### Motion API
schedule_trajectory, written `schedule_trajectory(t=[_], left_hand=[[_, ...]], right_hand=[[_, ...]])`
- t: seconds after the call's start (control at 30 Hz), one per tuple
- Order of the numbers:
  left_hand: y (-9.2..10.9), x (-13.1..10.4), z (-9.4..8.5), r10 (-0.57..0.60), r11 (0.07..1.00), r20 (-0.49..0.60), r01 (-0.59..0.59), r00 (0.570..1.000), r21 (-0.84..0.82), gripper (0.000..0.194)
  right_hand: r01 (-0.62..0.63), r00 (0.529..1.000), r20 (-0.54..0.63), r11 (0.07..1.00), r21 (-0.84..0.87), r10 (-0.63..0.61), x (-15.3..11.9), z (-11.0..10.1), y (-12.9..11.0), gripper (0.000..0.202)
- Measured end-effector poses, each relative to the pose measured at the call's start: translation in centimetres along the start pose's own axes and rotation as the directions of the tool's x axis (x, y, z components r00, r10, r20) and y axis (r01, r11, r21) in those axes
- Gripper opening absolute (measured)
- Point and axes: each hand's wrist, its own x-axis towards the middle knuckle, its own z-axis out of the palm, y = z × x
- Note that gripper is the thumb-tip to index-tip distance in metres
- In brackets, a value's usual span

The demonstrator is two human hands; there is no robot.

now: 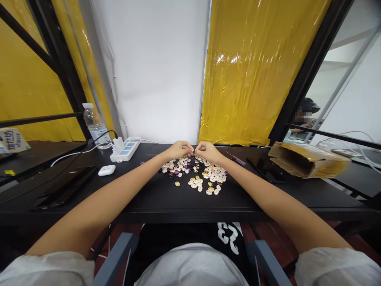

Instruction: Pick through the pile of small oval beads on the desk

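Both hands meet over the far part of the black table. My left hand [182, 149] pinches a small pale-yellow oval piece [192, 149] between thumb and fingertips. Close beside it, my right hand [207, 151] has its thumb and fingers pressed together; whatever lies between them is hidden. Below the hands spreads a loose pile of small oval pieces [216, 173], mostly cream with dark marks or holes. Some purple, brown and yellow ones are mixed in, more of them on the left side. A single yellow oval piece [177, 184] lies apart nearer to me.
On the left of the table [166, 204] are a white power strip [127, 149], a white earbud case [106, 170], a dark tablet [67, 186] and a plastic bottle [97, 127]. To the right lie a screwdriver [238, 159], a dark phone [264, 171] and an open cardboard box [306, 161].
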Motion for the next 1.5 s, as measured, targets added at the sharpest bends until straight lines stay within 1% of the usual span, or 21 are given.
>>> schedule_trajectory(t=[0.13,0.23,0.43,0.57,0.77,0.87,1.0,1.2,1.3,1.4,1.5], left_hand=[[-0.1,0.2,0.0,-0.009,0.998,-0.002,0.009,1.0,-0.062,0.008],[-0.3,0.3,-0.1,-0.03,0.995,-0.018,0.029,0.999,-0.093,0.006],[-0.3,0.4,0.0,-0.036,0.996,-0.026,0.034,0.999,-0.078,0.007],[-0.2,0.4,0.1,-0.038,0.993,-0.04,0.033,0.998,-0.109,0.008],[0.4,-0.3,0.7,-0.072,0.993,-0.019,0.07,0.997,-0.099,0.008],[0.6,-0.6,1.2,-0.105,0.981,-0.017,0.1,0.994,-0.167,0.01],[0.3,-0.5,1.2,-0.121,0.96,-0.045,0.105,0.992,-0.261,0.013],[0.3,-0.4,0.9,-0.181,0.934,-0.054,0.155,0.982,-0.322,0.008],[0.6,-0.4,0.8,-0.179,0.932,-0.079,0.143,0.981,-0.333,0.004],[0.4,-0.3,0.7,-0.13,0.941,-0.091,0.094,0.987,-0.325,0.002],[0.1,-0.1,0.9,-0.089,0.954,-0.146,0.042,0.985,-0.297,0.005]], right_hand=[[-0.053,0.998,-0.009,0.987,0.149,0.055,0.4,0.2,-0.1,0.003],[-0.067,0.997,-0.023,0.978,0.198,0.073,0.5,0.2,-0.2,0.005],[-0.022,0.996,-0.076,0.985,0.173,0.035,0.6,0.3,0.2,0.002],[-0.021,0.996,-0.082,0.981,0.195,0.038,0.6,0.3,0.4,0.003],[-0.029,0.997,-0.069,0.98,0.197,0.043,0.6,0.2,0.2,0.006],[-0.02,0.997,-0.067,0.983,0.184,0.033,0.5,0.2,0.2,0.006],[0.018,0.997,-0.081,0.991,0.133,-0.007,0.6,0.3,0.4,0.006],[0.051,0.997,-0.069,0.993,0.106,-0.044,0.5,0.3,0.5,0.008],[0.048,0.996,-0.079,0.992,0.119,-0.038,0.5,0.3,0.3,0.007],[0.014,0.997,-0.083,0.983,0.182,0.001,0.6,0.3,0.1,0.004],[-0.037,0.996,-0.069,0.97,0.24,0.055,0.6,0.2,0.0,0.004]])
